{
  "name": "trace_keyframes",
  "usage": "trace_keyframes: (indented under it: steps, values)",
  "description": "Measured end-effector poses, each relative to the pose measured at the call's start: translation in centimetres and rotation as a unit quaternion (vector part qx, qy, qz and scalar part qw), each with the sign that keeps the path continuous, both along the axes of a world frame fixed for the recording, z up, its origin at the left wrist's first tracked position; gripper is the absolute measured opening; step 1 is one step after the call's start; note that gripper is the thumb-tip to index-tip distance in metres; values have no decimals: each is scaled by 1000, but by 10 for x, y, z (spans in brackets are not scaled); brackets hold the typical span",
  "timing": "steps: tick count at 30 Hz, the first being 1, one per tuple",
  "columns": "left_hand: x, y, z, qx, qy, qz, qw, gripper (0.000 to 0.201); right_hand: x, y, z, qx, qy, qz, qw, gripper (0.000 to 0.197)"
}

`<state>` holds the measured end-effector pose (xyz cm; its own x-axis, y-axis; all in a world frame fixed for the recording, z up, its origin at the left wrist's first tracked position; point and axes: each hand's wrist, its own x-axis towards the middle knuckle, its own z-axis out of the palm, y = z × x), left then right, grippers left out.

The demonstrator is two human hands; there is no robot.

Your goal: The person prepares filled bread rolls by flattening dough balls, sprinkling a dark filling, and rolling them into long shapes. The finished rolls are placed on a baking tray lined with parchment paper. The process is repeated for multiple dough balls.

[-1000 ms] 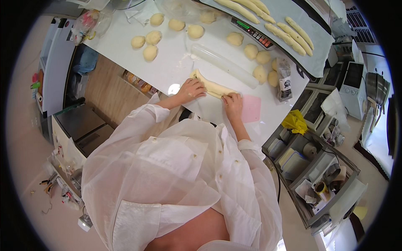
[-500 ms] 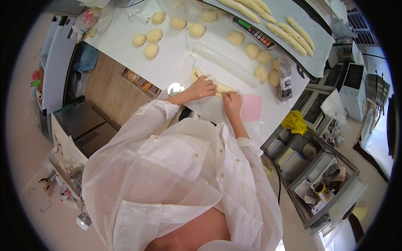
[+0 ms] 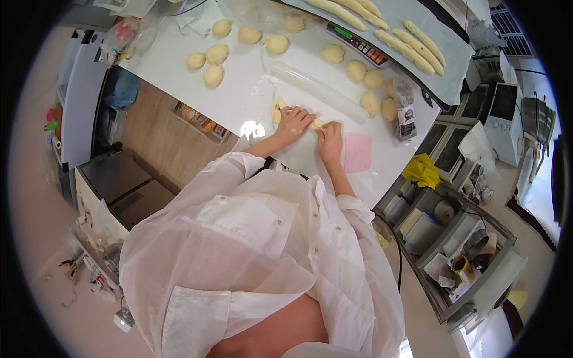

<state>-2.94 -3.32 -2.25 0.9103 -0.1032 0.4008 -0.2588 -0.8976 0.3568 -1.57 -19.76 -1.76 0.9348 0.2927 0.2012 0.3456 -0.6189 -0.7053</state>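
Observation:
A flattened strip of dough with a partly folded edge lies on the white table in front of me. My left hand reaches over its middle, fingers bent and pressed onto the dough. Close beside it, my right hand pinches the dough's right end. Much of the strip is hidden under my fingers; its left end shows, with a small dark bit on it. Just beyond lies a translucent rolling pin. To the right of my right hand is a pink dough scraper, flat on the table.
Round dough balls sit in groups across the far table. A digital scale stands beside a lined tray of long dough rolls. A grey packet lies at the right. Right of the table are open drawers.
My left hand has shifted right along the dough, closer to my right hand. More of the strip's middle is now covered. The right hand still pinches its right end.

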Motion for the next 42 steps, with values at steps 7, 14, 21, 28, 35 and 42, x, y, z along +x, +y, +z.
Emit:
trace_keyframes:
  steps: [7, 14, 21, 28, 35, 42]
  values:
    - [13, 0, 15, -43, 109, -68, 991, 14, 20, -8, -3, 126, 179, -44, 975, 11]
    - [23, -6, 10, 42, 29, -256, 965, 18, 24, -41, 1, 144, 172, -59, 973, 19]
    - [28, -11, 3, -97, 132, -191, 968, 17, 1, -40, 15, 3, 17, 42, 999, 25]
    - [35, -24, 17, -270, 268, -102, 919, 13, 5, -44, -12, 39, 10, -2, 999, 19]
    - [20, -6, 5, -279, 224, -166, 919, 32, 2, -35, 14, 41, 14, -5, 999, 37]
    - [9, 40, 29, -10, 140, -175, 975, 55, 4, -16, 4, -32, -1, 56, 998, 46]
